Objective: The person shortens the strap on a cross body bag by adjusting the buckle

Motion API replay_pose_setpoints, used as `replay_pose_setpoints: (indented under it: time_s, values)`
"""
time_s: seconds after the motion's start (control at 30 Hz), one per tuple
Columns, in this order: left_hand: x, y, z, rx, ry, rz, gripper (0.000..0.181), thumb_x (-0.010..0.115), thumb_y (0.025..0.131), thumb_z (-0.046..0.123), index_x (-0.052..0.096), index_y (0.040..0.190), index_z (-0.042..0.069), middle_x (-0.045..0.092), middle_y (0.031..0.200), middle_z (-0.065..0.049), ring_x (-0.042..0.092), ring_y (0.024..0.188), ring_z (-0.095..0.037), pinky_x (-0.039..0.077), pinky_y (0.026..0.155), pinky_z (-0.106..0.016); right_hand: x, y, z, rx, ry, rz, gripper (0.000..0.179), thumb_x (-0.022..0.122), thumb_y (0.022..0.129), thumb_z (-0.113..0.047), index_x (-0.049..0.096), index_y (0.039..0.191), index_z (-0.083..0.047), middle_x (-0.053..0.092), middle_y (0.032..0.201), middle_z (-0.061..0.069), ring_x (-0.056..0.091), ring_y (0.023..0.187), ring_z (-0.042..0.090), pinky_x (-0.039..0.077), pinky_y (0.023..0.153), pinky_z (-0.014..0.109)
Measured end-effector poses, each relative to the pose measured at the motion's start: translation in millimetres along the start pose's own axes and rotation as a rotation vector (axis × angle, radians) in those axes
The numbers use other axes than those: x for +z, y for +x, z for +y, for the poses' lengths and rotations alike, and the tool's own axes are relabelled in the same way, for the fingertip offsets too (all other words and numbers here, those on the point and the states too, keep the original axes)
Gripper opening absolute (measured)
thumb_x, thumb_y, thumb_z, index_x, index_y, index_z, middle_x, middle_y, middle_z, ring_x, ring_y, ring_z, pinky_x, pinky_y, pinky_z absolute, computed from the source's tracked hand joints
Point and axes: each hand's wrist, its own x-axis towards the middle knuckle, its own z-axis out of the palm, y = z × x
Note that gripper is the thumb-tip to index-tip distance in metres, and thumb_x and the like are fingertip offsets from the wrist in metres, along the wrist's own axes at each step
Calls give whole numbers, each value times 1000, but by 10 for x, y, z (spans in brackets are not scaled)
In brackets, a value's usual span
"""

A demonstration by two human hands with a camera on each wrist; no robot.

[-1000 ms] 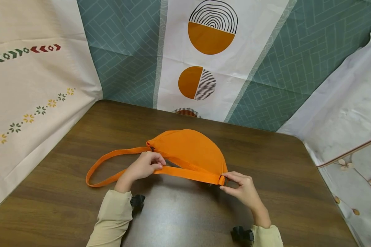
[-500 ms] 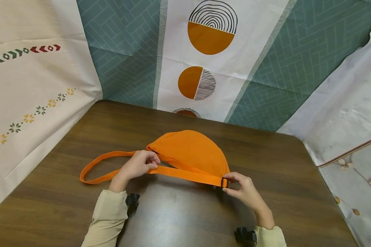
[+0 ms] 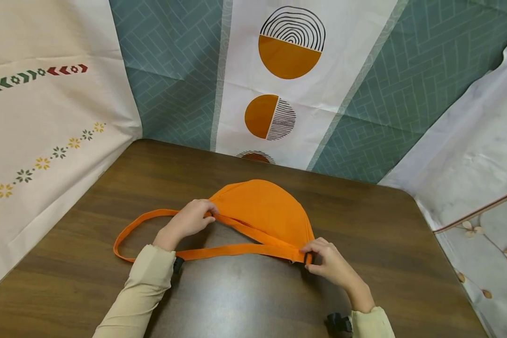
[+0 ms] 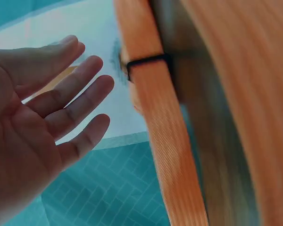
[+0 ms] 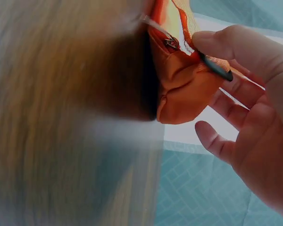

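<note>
A half-moon orange waist bag point(image 3: 262, 206) stands on the table, its long webbing strap point(image 3: 236, 249) looping out to the left. At the bag's left corner is my left hand point(image 3: 188, 220). The left wrist view shows that hand's fingers point(image 4: 78, 89) spread and relaxed, holding nothing, beside the strap and its black slider point(image 4: 148, 60). My right hand point(image 3: 331, 263) pinches the bag's right end by the black buckle point(image 3: 308, 257). In the right wrist view the thumb point(image 5: 217, 43) presses beside this buckle, near the zipper pull point(image 5: 171, 43); the fingers behind are partly hidden.
The brown wooden table point(image 3: 376, 225) reaches back to a teal and white patterned cloth point(image 3: 177, 70). A cream cloth point(image 3: 46, 117) hangs at the left, and a pale floral cloth point(image 3: 481, 141) lines the right side.
My left hand has let go of the strap and moved up to the bag's left corner. The front run of strap has dropped nearer to me. My right hand still grips the buckle end.
</note>
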Motion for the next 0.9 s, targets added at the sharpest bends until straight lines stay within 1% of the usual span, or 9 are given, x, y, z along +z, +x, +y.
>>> replay_pose_setpoints:
  time_s: [0.07, 0.17, 0.3, 0.4, 0.47, 0.57, 0.63, 0.7, 0.9]
  values:
    - [22, 36, -34, 14, 69, -20, 13, 61, 83, 2, 65, 95, 0, 61, 92, -8, 56, 89, -27, 44, 79, -40, 1, 3, 19, 25, -37, -36, 22, 72, 70, 4, 63, 87, -6, 60, 85, -1, 46, 76, 12, 43, 65, 26]
    - [59, 89, -59, 70, 158, -28, 11, 62, 82, 1, 66, 92, 2, 61, 88, -6, 56, 84, -24, 45, 75, -37, 5, 19, 36, 55, -88, -89, 18, 73, 71, -3, 63, 86, -6, 58, 82, -3, 46, 74, 10, 45, 65, 25]
    - [116, 161, -66, 193, 265, -19, 7, 64, 79, 0, 67, 85, 4, 61, 84, -5, 56, 80, -23, 46, 73, -36, 13, 67, 37, 84, -111, -161, 26, 72, 72, -6, 64, 97, -2, 57, 81, -3, 48, 71, 9, 46, 63, 25]
    - [156, 197, -83, 242, 296, -41, 9, 63, 79, -2, 66, 81, 6, 61, 82, -4, 56, 77, -21, 46, 71, -34, 12, 105, 24, 107, -105, -228, 28, 70, 74, -4, 64, 101, -1, 58, 79, -3, 48, 66, 6, 46, 63, 25]
    - [170, 207, -101, 231, 281, -74, 11, 62, 79, -4, 65, 78, 7, 60, 78, -2, 55, 70, -18, 46, 67, -32, 9, 113, 26, 124, -101, -260, 26, 69, 75, -3, 65, 100, 0, 60, 80, -2, 48, 62, 4, 46, 62, 24]
    - [170, 208, -131, 191, 226, -120, 14, 61, 80, -4, 62, 73, 9, 56, 70, 3, 50, 61, -13, 44, 61, -28, -21, 105, 41, 147, -108, -268, 20, 68, 75, -1, 66, 94, -2, 60, 77, -2, 46, 57, 2, 46, 59, 23]
    - [152, 209, -141, 173, 195, -144, 16, 61, 81, -1, 60, 70, 10, 53, 66, 5, 45, 57, -11, 41, 58, -26, -51, 89, 60, 150, -128, -255, 14, 69, 74, 0, 65, 87, -5, 57, 73, -6, 45, 57, 2, 44, 58, 23]
    - [131, 210, -154, 174, 183, -160, 15, 62, 82, 1, 61, 70, 11, 53, 66, 6, 44, 57, -9, 41, 57, -24, -82, 69, 90, 141, -157, -238, 13, 70, 73, 0, 63, 80, -9, 54, 70, -8, 45, 60, 4, 44, 59, 24]
    - [62, 204, -185, 169, 209, -189, 13, 65, 80, 5, 61, 69, 11, 51, 63, 8, 42, 54, -8, 39, 55, -23, -176, -20, 206, 116, -248, -142, 16, 74, 66, 1, 65, 70, -11, 52, 74, -7, 47, 71, 12, 44, 63, 27]
